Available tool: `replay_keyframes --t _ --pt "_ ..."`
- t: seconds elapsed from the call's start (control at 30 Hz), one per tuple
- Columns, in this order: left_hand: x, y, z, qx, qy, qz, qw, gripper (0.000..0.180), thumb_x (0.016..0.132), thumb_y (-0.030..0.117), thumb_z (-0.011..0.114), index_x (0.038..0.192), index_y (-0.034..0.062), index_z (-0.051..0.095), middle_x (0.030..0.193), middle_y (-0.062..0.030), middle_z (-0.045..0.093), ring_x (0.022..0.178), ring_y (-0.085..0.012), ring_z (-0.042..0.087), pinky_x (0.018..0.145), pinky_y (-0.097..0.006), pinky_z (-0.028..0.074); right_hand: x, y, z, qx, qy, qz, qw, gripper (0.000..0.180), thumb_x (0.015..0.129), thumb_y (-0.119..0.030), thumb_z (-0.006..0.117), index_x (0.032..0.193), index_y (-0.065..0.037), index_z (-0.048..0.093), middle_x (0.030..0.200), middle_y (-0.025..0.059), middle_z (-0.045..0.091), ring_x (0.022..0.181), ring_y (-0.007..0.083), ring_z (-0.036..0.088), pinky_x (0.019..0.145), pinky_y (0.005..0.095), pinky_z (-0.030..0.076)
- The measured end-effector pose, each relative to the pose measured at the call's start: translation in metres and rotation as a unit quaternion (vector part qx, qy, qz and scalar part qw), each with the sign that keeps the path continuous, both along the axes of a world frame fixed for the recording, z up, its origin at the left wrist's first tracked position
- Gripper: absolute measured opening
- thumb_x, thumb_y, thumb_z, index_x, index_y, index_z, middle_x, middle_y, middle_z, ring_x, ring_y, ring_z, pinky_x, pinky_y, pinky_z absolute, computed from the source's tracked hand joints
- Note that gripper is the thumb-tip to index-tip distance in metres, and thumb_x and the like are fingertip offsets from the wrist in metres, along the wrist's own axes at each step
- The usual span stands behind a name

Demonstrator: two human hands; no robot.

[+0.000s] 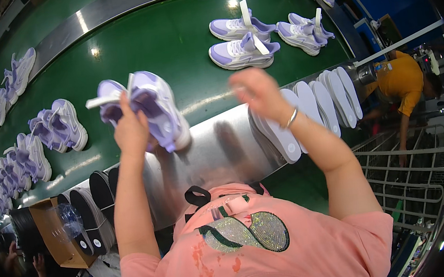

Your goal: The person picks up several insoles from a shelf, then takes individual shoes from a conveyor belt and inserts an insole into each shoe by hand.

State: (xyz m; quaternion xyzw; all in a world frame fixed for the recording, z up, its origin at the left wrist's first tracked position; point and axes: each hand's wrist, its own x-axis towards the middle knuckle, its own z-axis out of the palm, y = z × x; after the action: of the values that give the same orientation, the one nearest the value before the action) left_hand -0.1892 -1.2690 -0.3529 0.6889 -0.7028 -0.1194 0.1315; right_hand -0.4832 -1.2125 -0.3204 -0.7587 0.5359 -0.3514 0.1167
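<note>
One pair, purple-and-white sneakers (162, 97), is gripped by the left hand (132, 129), openings probably best kept steady and facing up; right hand (256, 94), blurred, apart, fingers loosely bent, seemingly empty, pale insoles (325, 105) to its right.

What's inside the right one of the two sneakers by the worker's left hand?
Inside the sneaker, a purple lining and a pale round spot show. Farther toward the toe cannot be seen: the upper covers it.
</note>
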Motion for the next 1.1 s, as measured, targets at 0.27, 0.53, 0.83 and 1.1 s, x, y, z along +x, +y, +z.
replay_keyframes --t 0.27,0.53,0.83,1.1 --pt "-0.016 0.030 -0.039 -0.095 0.156 -0.091 0.979 0.036 0.077 0.009 0.057 0.111 -0.0006 0.048 0.094 -0.0169 0.053 0.085 -0.0314 0.052 0.075 -0.037 0.042 -0.179 -0.096 -0.101 0.155 0.262 -0.290 0.907 0.026 0.071 -0.019 0.064 0.096 -0.013 0.061 0.119 0.0134 0.047 0.109 0.0310 0.044 0.089 0.0421 0.039" --pt "-0.022 0.118 -0.081 -0.012 0.101 -0.170 0.980 0.038 0.074 0.014 0.060 0.107 0.0018 0.048 0.096 -0.0156 0.053 0.083 -0.0297 0.053 0.073 -0.039 0.044 -0.173 -0.150 -0.125 0.331 0.397 -0.207 0.831 0.024 0.078 -0.024 0.051 0.096 -0.015 0.064 0.120 0.0085 0.049 0.115 0.0227 0.041 0.094 0.0496 0.028" --pt "-0.039 0.072 -0.054 0.118 0.315 -0.044 0.941 0.035 0.079 0.016 0.058 0.109 -0.0009 0.049 0.081 -0.0093 0.059 0.070 -0.0154 0.057 0.061 -0.027 0.045 -0.046 -0.094 -0.029 0.282 0.342 -0.123 0.888 0.028 0.071 -0.031 0.054 0.074 -0.005 0.065 0.079 0.0143 0.063 0.078 0.0298 0.060 0.069 0.0450 0.044" --pt "-0.079 0.115 -0.027 -0.045 0.274 -0.110 0.954 0.070 0.066 0.023 0.066 0.124 -0.0002 0.035 0.120 -0.0205 0.039 0.109 -0.0337 0.038 0.096 -0.043 0.025 0.063 0.053 -0.015 0.276 0.343 -0.009 0.898 0.027 0.073 -0.030 0.053 0.070 -0.005 0.064 0.074 0.0139 0.061 0.072 0.0271 0.060 0.063 0.0410 0.046"
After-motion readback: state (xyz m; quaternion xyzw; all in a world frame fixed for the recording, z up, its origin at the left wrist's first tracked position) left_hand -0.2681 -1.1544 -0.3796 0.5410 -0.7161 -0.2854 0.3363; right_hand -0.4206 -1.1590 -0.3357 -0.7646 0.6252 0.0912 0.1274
